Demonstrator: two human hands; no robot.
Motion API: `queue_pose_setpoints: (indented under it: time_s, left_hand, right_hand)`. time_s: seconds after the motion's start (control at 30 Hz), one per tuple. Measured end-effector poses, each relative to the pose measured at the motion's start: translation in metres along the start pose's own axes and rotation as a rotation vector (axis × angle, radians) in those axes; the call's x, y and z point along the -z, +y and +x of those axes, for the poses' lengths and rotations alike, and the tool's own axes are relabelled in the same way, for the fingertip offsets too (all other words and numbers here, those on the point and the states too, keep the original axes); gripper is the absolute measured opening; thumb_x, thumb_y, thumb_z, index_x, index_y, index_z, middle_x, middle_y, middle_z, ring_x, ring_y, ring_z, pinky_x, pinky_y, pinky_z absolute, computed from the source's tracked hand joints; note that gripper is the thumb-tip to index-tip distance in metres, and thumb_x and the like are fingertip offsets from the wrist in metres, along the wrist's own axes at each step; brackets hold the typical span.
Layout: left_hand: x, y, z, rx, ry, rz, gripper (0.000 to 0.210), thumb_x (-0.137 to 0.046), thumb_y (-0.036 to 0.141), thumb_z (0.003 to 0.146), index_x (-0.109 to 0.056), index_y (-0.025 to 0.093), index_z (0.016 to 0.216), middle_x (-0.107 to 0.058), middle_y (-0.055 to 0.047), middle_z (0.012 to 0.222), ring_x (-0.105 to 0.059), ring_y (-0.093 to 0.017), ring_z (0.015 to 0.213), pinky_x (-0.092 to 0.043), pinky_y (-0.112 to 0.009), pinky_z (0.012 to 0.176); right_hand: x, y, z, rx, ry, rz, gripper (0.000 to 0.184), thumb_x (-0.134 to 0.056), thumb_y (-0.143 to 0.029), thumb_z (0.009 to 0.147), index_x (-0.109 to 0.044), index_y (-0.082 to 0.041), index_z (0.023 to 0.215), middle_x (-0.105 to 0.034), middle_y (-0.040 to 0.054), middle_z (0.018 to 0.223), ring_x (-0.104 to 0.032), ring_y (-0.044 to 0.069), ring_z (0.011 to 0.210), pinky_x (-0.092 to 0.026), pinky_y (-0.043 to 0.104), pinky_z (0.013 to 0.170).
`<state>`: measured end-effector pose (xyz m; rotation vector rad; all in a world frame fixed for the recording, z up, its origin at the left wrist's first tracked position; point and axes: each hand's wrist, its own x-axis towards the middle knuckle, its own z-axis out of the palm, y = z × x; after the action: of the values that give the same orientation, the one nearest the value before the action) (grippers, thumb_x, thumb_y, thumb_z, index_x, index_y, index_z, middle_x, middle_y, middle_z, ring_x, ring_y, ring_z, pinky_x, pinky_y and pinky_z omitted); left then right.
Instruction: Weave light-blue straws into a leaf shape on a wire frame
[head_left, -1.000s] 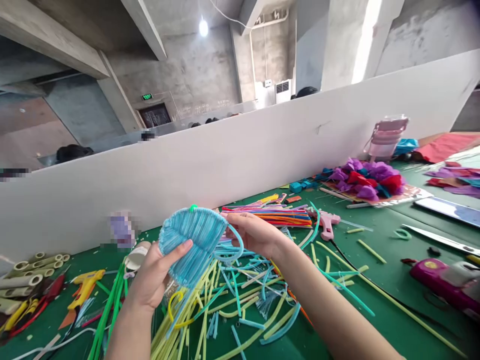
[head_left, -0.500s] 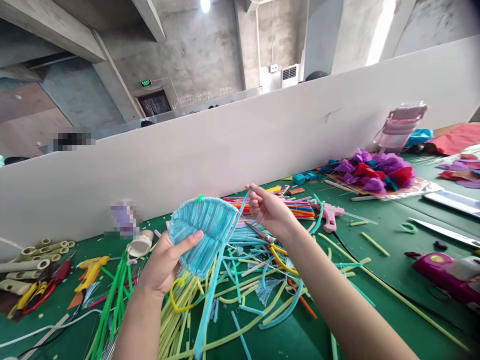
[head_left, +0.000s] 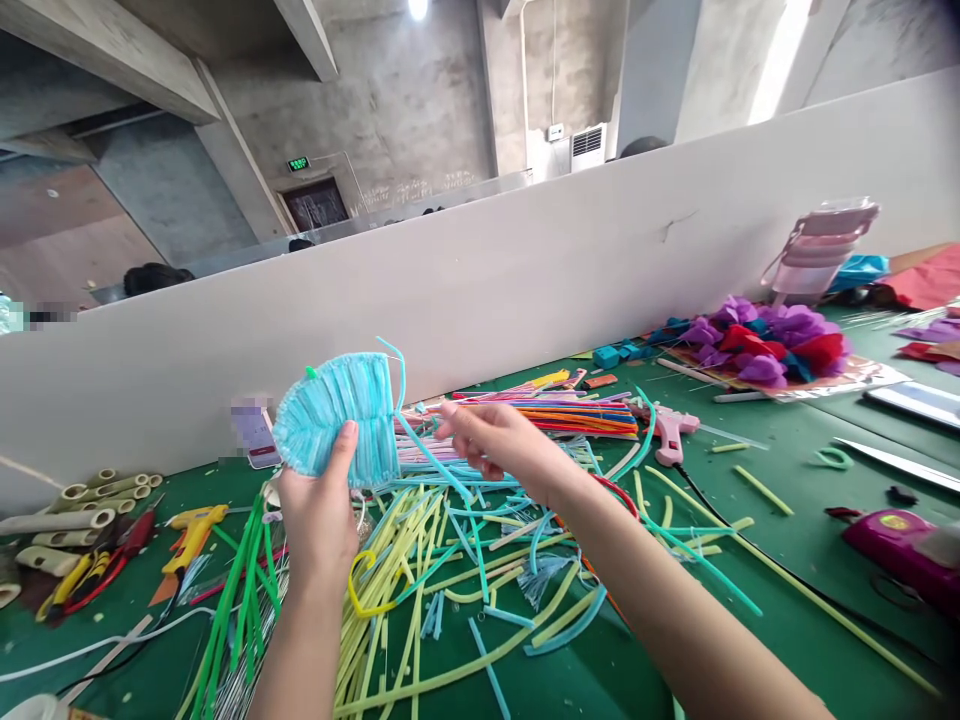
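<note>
Left hand firmly closed on the blue leaf-shaped piece, thumb across its front, held up above the green table before the white partition; small green bit on its upper edge. Right hand half curled just beside the piece's loose blue strip, can't tell if the fingers pinch anything. Below: yellow-green strips strewn about, multicoloured bundle behind right hand, pink glue gun right of that.

The blue leaf looks fuzzy and matt, the tabletop smooth.
</note>
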<state>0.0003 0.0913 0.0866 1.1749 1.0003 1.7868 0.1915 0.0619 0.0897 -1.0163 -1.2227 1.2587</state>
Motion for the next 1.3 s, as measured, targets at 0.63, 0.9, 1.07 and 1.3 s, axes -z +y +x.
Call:
queue_pose_setpoints:
  time_s: [0.63,0.9,1.07,1.3]
  left_hand:
    - [-0.006,-0.003,-0.005,-0.15,0.137,0.047,0.036,-0.08,0.031,0.074,-0.073,0.017,0.106,-0.074,-0.009,0.113,-0.07,-0.025,0.102,-0.058,-0.034,0.086]
    - [-0.01,0.001,-0.004,-0.122,0.127,-0.04,0.037,-0.08,0.025,0.073,-0.073,0.018,0.108,-0.074,-0.009,0.112,-0.07,-0.025,0.103,-0.059,-0.034,0.086]
    - [-0.011,0.0,-0.005,-0.101,0.101,-0.059,0.044,-0.081,0.025,0.072,-0.07,0.019,0.115,-0.072,-0.01,0.118,-0.068,-0.026,0.109,-0.057,-0.04,0.092]
    - [-0.012,-0.004,-0.005,-0.063,0.075,-0.083,0.044,-0.081,0.026,0.072,-0.07,0.019,0.114,-0.071,-0.011,0.12,-0.066,-0.028,0.111,-0.054,-0.044,0.095]
  right_hand:
    - [-0.027,0.003,-0.01,-0.083,-0.533,0.096,0.036,-0.075,-0.049,0.077,-0.065,-0.016,0.087,-0.054,-0.0071,0.055,-0.034,0.002,0.039,-0.021,0.016,0.036]
    - [-0.031,0.01,-0.004,0.158,-0.041,-0.184,0.02,-0.062,-0.038,0.088,-0.055,-0.019,0.082,-0.071,0.0019,0.072,-0.066,0.012,0.056,-0.043,0.017,0.044]
    - [-0.031,0.007,-0.002,0.182,0.033,-0.187,0.021,-0.057,-0.039,0.09,-0.054,-0.02,0.082,-0.073,0.0046,0.079,-0.07,0.015,0.062,-0.049,0.02,0.047]
    - [-0.034,0.015,-0.001,0.186,-0.036,-0.102,0.015,-0.059,-0.032,0.088,-0.064,-0.018,0.088,-0.07,0.0034,0.08,-0.071,0.017,0.067,-0.052,0.022,0.053]
